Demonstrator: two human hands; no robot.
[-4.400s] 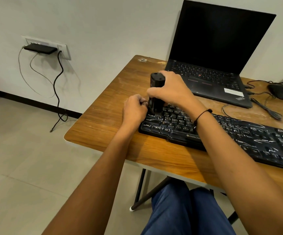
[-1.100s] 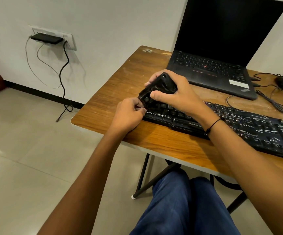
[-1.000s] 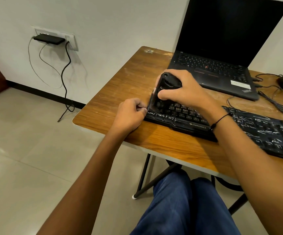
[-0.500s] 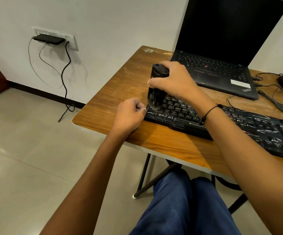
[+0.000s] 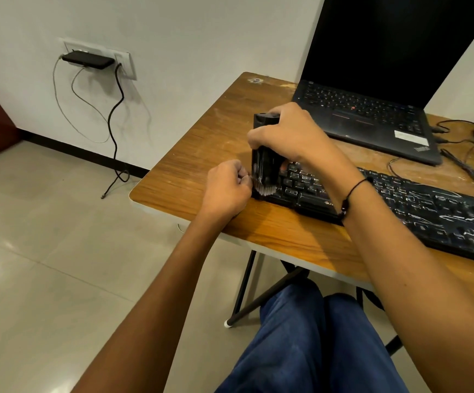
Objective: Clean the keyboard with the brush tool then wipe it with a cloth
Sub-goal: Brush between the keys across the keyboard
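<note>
The right hand [image 5: 289, 134] grips the black brush tool [image 5: 262, 165] upright, its pale bristles on the left end of the black keyboard [image 5: 417, 205] (right end cut off). The left hand [image 5: 226, 188], fingers curled, pinches the keyboard's left edge; its fingertips are hidden.

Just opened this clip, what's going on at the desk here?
A seated person is brushing a black keyboard on a wooden table. The right hand grips an upright black brush tool, its bristles on the keyboard's left end. The left hand is curled at that same edge, apparently steadying it. An open laptop sits behind. No cloth is in view.
</note>
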